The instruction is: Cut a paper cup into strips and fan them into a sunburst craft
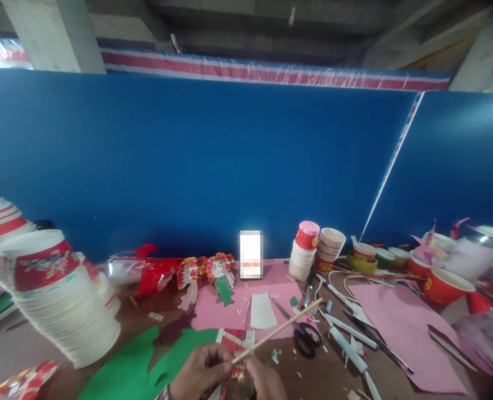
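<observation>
A thin wooden stick [282, 328] slants up to the right from between my hands at the near edge of the table. My left hand [207, 366] pinches its lower end between thumb and finger. My right hand [266, 378] is closed beside it, thumb against the stick near the same end. Below the fingers is a small red and gold piece [239, 375], partly hidden by the hands. Black-handled scissors [307, 339] lie just right of the stick. Beyond it, a white paper piece [263, 311] rests on a pink sheet [213, 311].
Tall stacked paper cups [63, 300] lean at the left, near green paper [121, 366]. Paper figures [221, 278] and more cup stacks [302, 261] stand at the back. Pens, a glue gun [348, 347], pink paper [413, 333] and bowls [448, 286] crowd the right. A blue partition [230, 161] rises behind.
</observation>
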### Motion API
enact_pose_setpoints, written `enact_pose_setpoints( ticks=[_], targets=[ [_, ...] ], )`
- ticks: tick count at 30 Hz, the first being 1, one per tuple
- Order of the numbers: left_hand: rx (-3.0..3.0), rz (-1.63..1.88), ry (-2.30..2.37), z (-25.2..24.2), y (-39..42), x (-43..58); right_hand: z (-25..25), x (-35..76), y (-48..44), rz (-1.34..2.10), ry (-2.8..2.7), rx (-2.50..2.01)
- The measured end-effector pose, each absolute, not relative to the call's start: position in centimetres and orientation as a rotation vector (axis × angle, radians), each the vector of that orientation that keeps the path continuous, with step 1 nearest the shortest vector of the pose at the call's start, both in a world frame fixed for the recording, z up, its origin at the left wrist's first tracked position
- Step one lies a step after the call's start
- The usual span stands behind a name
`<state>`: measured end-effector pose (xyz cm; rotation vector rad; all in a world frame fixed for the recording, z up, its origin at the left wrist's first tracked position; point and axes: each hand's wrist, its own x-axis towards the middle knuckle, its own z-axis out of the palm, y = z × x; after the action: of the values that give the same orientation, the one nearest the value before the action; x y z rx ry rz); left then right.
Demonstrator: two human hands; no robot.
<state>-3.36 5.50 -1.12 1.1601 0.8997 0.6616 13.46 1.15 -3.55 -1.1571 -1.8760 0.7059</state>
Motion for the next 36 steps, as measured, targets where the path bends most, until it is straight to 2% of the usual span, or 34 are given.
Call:
enact_pose_setpoints(
  ticks=[36],
  targets=[
    [1.202,0.652,0.920,-1.1,5.5,-3.5,-3.6,13.4,1.0,0.677,-1.909,-1.192]
  ],
)
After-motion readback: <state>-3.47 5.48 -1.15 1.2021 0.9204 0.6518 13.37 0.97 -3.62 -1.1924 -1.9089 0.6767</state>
